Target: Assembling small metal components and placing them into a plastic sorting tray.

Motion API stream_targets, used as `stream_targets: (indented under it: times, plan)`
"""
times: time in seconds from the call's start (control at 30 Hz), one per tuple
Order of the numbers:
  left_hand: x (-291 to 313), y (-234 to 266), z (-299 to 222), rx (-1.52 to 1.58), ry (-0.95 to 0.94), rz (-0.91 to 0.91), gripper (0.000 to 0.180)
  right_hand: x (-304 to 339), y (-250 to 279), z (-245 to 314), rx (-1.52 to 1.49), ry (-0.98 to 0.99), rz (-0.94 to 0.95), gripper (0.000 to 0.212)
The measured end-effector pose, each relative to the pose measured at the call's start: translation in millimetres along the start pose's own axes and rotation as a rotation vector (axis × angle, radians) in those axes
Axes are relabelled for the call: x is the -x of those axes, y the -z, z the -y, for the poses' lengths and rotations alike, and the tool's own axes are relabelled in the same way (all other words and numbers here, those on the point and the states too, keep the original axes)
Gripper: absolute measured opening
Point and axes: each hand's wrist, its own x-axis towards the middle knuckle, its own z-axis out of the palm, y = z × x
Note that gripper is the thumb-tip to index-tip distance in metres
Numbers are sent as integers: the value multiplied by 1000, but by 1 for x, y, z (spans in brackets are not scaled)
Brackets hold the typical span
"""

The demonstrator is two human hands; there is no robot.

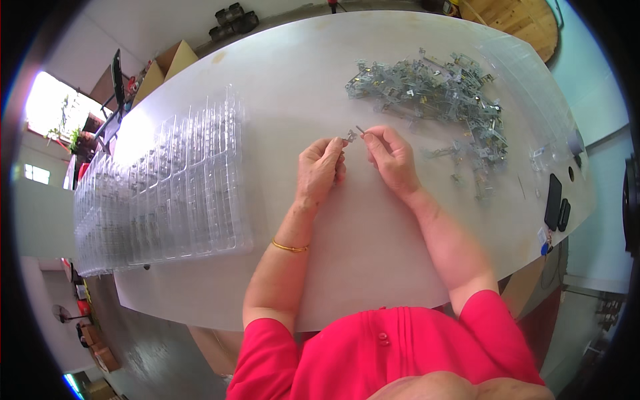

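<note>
My left hand (321, 168) is closed in a pinch on a small metal bracket (351, 136), which sticks out past the fingertips to the right. Just right of it, my right hand (391, 159) pinches a thin dark metal pin (359, 128), its tip pointing up and left toward the bracket. The two pieces are close together; whether they touch I cannot tell. Beyond my right hand lies a large tangled pile of small metal brackets (427, 93), some with brass-coloured parts. A few loose ones (457, 152) lie nearer, right of my right hand.
A stack of clear plastic trays (167, 180) with rows of small parts covers the table's left side. At the right are clear plastic sheeting (533, 87), a black phone (553, 202), a small black case (565, 215) and keys with a blue tag (546, 248). The white table (287, 80) has a curved-looking edge.
</note>
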Motion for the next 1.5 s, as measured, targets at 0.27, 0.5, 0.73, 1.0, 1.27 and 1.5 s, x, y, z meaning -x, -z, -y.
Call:
stream_targets:
  times: [0.27,0.5,0.73,1.0,1.27,1.5]
  plan:
    - [-4,-5,1,-25,-10,-1,29,3,12,0,169,76,3,9]
    - [-3,-4,7,-73,-62,-15,30,5,9,0,222,97,37,8]
    - [-5,-4,14,-201,-170,-93,27,6,9,-2,301,143,21,8]
    - [1,-8,15,-447,-382,-108,21,8,7,7,258,112,61,15]
    - [-2,-11,25,-586,-668,-101,14,4,8,-4,458,361,17,7]
    - [6,-17,22,-555,-685,13,15,0,6,-4,312,471,-108,5]
